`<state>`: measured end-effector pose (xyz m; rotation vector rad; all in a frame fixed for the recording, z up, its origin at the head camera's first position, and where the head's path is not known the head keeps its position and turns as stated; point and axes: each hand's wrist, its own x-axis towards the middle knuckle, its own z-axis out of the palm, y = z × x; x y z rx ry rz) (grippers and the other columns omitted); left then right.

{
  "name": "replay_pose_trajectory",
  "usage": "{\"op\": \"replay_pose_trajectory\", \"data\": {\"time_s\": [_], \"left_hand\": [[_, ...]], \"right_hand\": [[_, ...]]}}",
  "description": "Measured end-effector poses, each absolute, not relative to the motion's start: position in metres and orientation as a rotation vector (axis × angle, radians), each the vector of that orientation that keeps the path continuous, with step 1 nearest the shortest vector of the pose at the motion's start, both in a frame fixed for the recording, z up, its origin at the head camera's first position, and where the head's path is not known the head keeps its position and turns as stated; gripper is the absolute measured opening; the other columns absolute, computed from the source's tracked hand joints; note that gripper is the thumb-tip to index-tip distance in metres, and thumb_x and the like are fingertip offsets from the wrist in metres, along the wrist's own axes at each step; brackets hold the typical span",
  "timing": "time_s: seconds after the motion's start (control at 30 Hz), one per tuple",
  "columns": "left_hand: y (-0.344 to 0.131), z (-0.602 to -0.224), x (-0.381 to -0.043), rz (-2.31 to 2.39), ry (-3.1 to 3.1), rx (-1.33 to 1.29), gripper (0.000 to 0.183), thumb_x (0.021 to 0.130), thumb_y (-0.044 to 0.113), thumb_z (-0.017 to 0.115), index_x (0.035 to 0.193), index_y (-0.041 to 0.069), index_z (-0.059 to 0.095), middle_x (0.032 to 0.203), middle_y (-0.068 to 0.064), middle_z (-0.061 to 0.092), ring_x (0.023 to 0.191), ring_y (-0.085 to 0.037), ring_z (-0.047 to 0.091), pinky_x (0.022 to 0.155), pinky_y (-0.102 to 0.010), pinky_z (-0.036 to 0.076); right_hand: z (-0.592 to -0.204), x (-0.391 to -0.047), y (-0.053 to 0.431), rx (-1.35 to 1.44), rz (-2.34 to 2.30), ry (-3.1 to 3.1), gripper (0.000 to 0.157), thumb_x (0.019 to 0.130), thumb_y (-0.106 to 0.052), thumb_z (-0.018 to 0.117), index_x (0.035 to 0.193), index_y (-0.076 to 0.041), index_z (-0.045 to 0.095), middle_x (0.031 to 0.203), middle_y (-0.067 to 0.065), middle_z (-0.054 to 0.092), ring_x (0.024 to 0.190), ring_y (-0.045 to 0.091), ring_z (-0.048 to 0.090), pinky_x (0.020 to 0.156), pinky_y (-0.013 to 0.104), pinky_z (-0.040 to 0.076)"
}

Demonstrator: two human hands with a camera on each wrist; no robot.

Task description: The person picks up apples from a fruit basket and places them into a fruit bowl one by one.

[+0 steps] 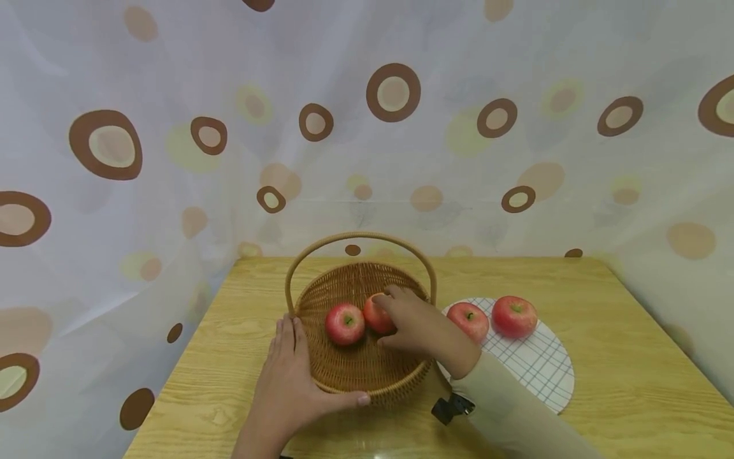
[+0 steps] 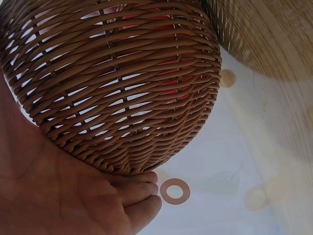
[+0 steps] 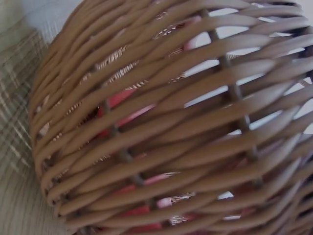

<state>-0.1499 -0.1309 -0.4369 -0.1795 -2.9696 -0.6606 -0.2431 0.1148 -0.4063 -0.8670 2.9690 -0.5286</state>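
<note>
A brown wicker basket (image 1: 367, 373) with an arched handle (image 1: 361, 234) stands on the table. My left hand (image 1: 289, 382) rests against its left front rim, fingers straight and thumb spread along the edge; in the left wrist view the hand (image 2: 73, 196) lies along the woven wall (image 2: 122, 98). Inside the basket, my right hand (image 1: 421, 325) holds a red apple (image 1: 375, 314) with fingers over its top and thumb at its near side. Another apple (image 1: 345, 324) sits just left of it. The right wrist view shows only basket weave (image 3: 171, 117), with red glimpsed through the gaps.
Right of the basket lies a round white plaid mat (image 1: 541, 363) bearing two red apples, one nearer (image 1: 469, 322) and one farther right (image 1: 514, 317). The wooden table (image 1: 625, 357) meets a dotted curtain (image 1: 344, 159) at back and sides.
</note>
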Motion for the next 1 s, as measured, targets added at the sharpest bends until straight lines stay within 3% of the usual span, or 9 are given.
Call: {"op": "replay_pose_trajectory", "data": {"time_s": [0.27,0.67,1.0], "left_hand": [[-0.132,-0.440,-0.150,-0.661,-2.949,-0.174,0.174,0.049,0.109,0.060,0.167,-0.008,0.009,0.175,-0.030,-0.004,0.165,-0.042,-0.001,0.132,-0.059,0.019],[-0.130,-0.439,-0.149,-0.695,-2.932,-0.177,0.174,0.048,0.108,0.063,0.166,-0.009,0.012,0.175,-0.032,0.000,0.165,-0.046,0.003,0.129,-0.063,0.024],[-0.129,-0.437,-0.148,-0.698,-2.950,-0.164,0.174,0.049,0.109,0.062,0.167,-0.007,0.009,0.175,-0.031,-0.002,0.165,-0.046,0.003,0.129,-0.062,0.025]], "right_hand": [[-0.406,-0.256,0.108,-0.808,-0.454,2.942,0.079,0.088,-0.027,0.088,0.154,-0.003,0.052,0.158,0.028,0.047,0.142,0.051,0.049,0.112,0.059,0.049],[-0.412,-0.263,0.107,-0.745,-0.396,2.907,0.093,0.088,-0.026,0.089,0.163,-0.002,0.039,0.158,0.028,0.045,0.143,0.053,0.047,0.113,0.060,0.049],[-0.412,-0.268,0.105,-0.701,-0.431,2.873,0.098,0.086,-0.025,0.090,0.165,-0.003,0.035,0.159,0.028,0.045,0.144,0.051,0.048,0.116,0.059,0.047]]}}
